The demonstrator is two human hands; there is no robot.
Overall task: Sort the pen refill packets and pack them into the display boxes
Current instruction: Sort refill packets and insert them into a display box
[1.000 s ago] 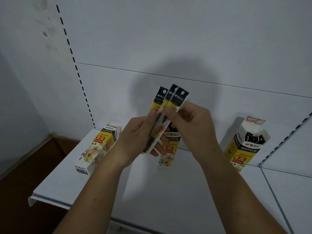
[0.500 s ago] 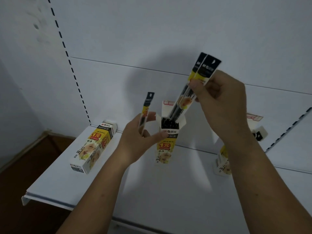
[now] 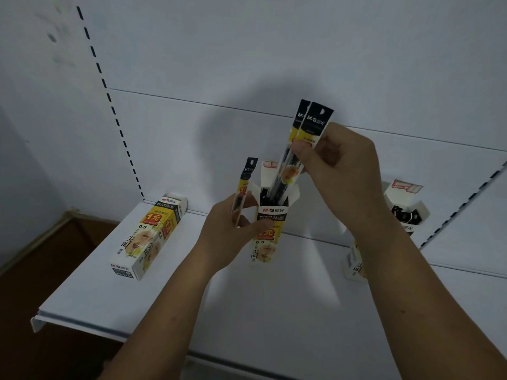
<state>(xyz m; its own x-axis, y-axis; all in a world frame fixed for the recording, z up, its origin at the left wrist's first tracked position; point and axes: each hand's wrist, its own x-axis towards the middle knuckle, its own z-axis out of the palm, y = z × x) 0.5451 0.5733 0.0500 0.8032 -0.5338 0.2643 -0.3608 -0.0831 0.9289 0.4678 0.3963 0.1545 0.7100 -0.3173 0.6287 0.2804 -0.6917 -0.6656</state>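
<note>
Middle display box [image 3: 271, 216]: stands upright on the shelf [image 3: 90, 294] with its top flaps open. Dark packet tops show inside its mouth.
Pair of refill packets [image 3: 312, 124]: tilted, black header ends up. Their lower ends are down inside the mouth of the middle display box.
Right hand [image 3: 340, 171]: above the open box, fingers curled, thumb and fingertips pinching the pair just below the headers.
Single refill packet [image 3: 245, 185]: nearly upright, just left of the open box and outside it.
Left hand [image 3: 227, 237]: grips the lower part of the single packet. Its thumb reaches across to the front face of the middle box.
Left display box [image 3: 149, 237]: lies flat on the shelf, well apart from the hands. What it contains cannot be seen.
Right display box [image 3: 406, 187]: stands at the back right with its flap up and black packet tops visible inside. The right forearm partly hides it.
</note>
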